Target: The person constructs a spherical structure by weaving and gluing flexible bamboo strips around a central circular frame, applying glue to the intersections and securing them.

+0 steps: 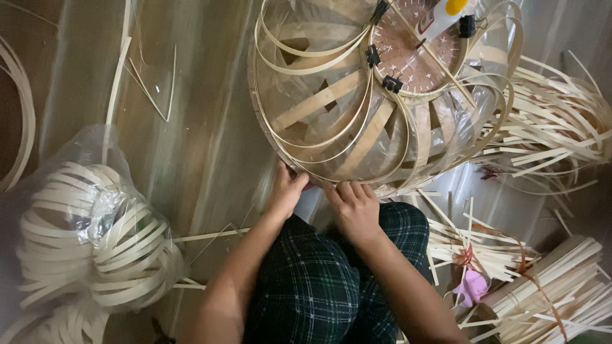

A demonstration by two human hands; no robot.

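So the biggest thing here is the wooden plank floor (210,146), shiny and littered with stray slivers. Sitting on it right in front of the person's knees is a big round dome-shaped frame of thin curved bamboo strips wrapped in clear plastic (331,108), with a brownish patterned disc (414,54) on top that has black binder clips (392,83) pinching the strip ends around its edge. Off to the lower left there's a clear plastic bag stuffed with coiled pale bamboo strips (95,236), and on the right a loose heap of flat straight bamboo strips (554,134), with tied bundles of the same stuff (561,293) lower down. The person is wearing dark green plaid trousers (319,286). Both hands are on the near rim of the frame: the left hand (287,191) is curled around the rim edge, gripping it, and the right hand (354,207) just beside it has its fingers hooked over the rim too, pinching a strip there. Smallest bit: a white glue bottle with a yellow cap (443,14) lying on the disc.
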